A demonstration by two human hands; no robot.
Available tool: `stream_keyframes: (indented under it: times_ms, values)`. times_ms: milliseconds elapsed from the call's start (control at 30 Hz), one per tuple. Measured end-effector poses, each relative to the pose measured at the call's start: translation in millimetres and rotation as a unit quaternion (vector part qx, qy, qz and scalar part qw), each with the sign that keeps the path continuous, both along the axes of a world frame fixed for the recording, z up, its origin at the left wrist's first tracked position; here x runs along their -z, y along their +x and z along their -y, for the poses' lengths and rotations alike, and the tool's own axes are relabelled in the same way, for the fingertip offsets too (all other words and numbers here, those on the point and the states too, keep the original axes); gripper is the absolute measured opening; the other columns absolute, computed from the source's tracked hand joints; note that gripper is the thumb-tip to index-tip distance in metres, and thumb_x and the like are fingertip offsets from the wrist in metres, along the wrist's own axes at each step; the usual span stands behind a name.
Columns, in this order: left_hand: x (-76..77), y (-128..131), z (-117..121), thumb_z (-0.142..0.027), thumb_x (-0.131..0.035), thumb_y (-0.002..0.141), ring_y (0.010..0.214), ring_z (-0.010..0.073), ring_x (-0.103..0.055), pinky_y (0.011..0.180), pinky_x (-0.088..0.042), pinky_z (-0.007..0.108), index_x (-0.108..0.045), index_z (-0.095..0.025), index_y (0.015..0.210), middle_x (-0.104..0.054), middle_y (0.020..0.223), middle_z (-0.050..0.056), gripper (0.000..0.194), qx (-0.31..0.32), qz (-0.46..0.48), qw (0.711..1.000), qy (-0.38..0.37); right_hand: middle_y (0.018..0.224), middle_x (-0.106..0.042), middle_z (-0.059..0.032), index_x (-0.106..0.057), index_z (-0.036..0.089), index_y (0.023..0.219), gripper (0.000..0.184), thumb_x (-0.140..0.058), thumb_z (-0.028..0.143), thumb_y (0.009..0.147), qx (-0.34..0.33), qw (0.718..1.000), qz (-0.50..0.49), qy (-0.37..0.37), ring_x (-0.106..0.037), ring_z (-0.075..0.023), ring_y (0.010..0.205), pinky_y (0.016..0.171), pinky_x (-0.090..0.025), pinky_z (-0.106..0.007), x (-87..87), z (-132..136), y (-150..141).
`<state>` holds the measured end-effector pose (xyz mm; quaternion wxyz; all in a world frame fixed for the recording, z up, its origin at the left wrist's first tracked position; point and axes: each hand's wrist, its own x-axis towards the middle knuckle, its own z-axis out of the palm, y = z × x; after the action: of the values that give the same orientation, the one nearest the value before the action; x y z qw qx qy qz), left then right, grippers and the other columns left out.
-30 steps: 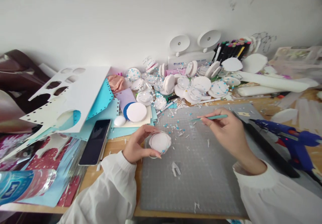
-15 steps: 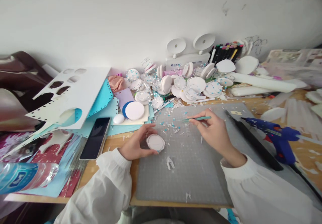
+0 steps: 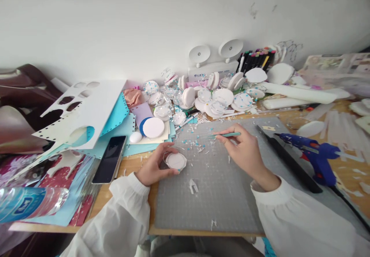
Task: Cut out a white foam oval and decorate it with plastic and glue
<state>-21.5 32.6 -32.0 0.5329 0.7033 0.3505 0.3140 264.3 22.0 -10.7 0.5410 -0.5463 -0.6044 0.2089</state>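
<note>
Between the thumb and fingers of my left hand (image 3: 158,163) is a round white disc (image 3: 176,161) with a thin wire ring around its edge. The disc is held just over the left side of a grey cutting mat (image 3: 211,203). My right hand (image 3: 240,143) pinches slim teal tweezers (image 3: 228,135), their tips pointing left toward small blue and white bits (image 3: 196,143) scattered on the mat. Whether the tips grip a bit is too small to tell. A forked white scrap (image 3: 193,186) lies on the mat below the disc.
A blue glue gun (image 3: 315,153) and a long black tool (image 3: 291,160) lie at the right. Many white discs (image 3: 187,96) with blue dots are heaped along the wall. At the left are a phone (image 3: 110,160), coloured sheets (image 3: 115,112) and a water bottle (image 3: 31,203).
The whole view has shifted slightly. My left hand still holds the disc, which looks turned a little flatter. The tweezers stay in my right hand over the scattered bits.
</note>
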Motion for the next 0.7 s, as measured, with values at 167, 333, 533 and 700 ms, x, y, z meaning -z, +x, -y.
stream_keyframes:
  times_ms: [167,333,533,700]
  values:
    - [-6.8,-5.5,-4.8,-0.029,-0.084,0.063,0.124,0.0299,-0.051,0.107,-0.033,0.055,-0.032,-0.027,0.135,-0.057,0.126,0.014,0.089,-0.027,-0.097,0.993,0.067,0.082,-0.073,-0.0048,-0.058,0.022,0.08,0.009,-0.064,0.029,0.082,0.007,0.999,0.031,0.002,-0.07,-0.0209,0.076,0.067,-0.056,-0.033,0.8,-1.4,1.2]
    - [-19.7,-13.1,-1.4,-0.036,-0.083,0.063,0.124,0.0315,-0.049,0.103,-0.04,0.053,-0.029,-0.027,0.138,-0.047,0.135,0.016,0.092,-0.038,-0.168,0.971,0.164,0.082,-0.073,-0.0048,-0.06,0.022,0.079,0.008,-0.063,0.028,0.083,-0.012,0.995,0.09,-0.027,-0.07,-0.0204,0.071,0.061,-0.052,-0.03,4.0,0.0,1.3]
    - [-45.1,-12.4,21.7,-0.032,-0.075,0.071,0.072,0.0154,-0.053,0.066,-0.047,0.029,-0.053,-0.022,0.094,-0.055,0.082,0.0,0.033,-0.141,-0.204,0.926,0.285,0.084,-0.074,-0.0047,-0.061,0.022,0.082,0.003,-0.062,0.025,0.084,-0.046,0.992,0.113,-0.039,-0.07,-0.0208,0.076,0.061,-0.051,-0.029,7.6,1.4,-0.2]
    - [-55.0,4.6,53.2,-0.023,-0.051,0.087,0.043,0.0088,-0.027,0.042,-0.021,0.025,-0.027,-0.021,0.058,-0.026,0.05,-0.006,0.038,-0.036,-0.095,0.978,0.183,0.087,-0.074,-0.005,-0.062,0.022,0.082,0.005,-0.063,0.027,0.084,-0.031,0.996,0.081,-0.008,-0.071,-0.0205,0.077,0.066,-0.054,-0.031,12.5,1.3,-6.6]
